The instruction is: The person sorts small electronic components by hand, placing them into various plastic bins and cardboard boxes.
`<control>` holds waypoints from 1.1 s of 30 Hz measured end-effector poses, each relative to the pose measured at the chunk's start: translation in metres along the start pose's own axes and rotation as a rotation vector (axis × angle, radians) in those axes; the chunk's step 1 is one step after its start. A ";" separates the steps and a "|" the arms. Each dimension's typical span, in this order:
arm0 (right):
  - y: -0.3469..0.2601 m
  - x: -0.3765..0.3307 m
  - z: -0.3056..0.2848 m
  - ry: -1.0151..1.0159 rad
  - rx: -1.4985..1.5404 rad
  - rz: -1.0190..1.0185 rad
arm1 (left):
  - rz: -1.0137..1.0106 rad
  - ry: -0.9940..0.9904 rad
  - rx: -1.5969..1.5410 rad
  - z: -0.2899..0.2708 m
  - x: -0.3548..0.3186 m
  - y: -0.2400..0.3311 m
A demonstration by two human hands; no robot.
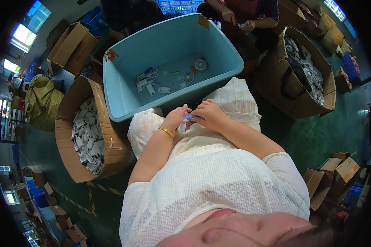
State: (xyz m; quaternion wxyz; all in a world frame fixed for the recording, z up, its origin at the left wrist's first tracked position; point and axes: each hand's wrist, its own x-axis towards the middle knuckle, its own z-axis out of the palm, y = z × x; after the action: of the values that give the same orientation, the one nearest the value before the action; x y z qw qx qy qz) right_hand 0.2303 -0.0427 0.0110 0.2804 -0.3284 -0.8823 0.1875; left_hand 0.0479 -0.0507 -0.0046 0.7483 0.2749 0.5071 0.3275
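Note:
Above my lap, close to the near rim of a light blue plastic tub (173,105), my two hands meet. My left hand (175,118) is closed around a small translucent whitish plastic piece (182,126). Opposite it, my right hand (211,115) pinches a small purple-blue part (191,117), which touches or adjoins the translucent piece; fingers partly hide both. On the tub's floor lie several white plastic pieces (145,84), a white block (164,89), two round white rings (188,78), a green bit (175,73) and an orange bit (193,69).
A cardboard box (115,140) of white plastic parts stands left of my knees. Another box (272,88) of grey-white parts is at the right. Beyond the tub, a co-worker's hands (247,26) hold a small white piece. Cardboard boxes (332,177) are stacked at the lower right.

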 end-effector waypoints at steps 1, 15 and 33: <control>0.001 -0.001 0.000 -0.013 0.020 0.017 | -0.019 0.022 -0.005 -0.001 0.000 -0.001; 0.023 -0.003 -0.036 0.116 0.652 0.674 | -0.007 0.127 -0.177 -0.027 -0.003 0.013; 0.137 -0.026 -0.258 0.770 -1.284 0.465 | -0.052 0.004 -0.195 -0.015 0.000 0.001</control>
State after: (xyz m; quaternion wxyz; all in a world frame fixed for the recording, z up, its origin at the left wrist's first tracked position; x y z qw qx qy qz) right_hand 0.4710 0.0755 0.1305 0.2757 -0.6443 -0.5672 -0.4325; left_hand 0.0336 -0.0486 -0.0091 0.7788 0.1870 0.4813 0.3562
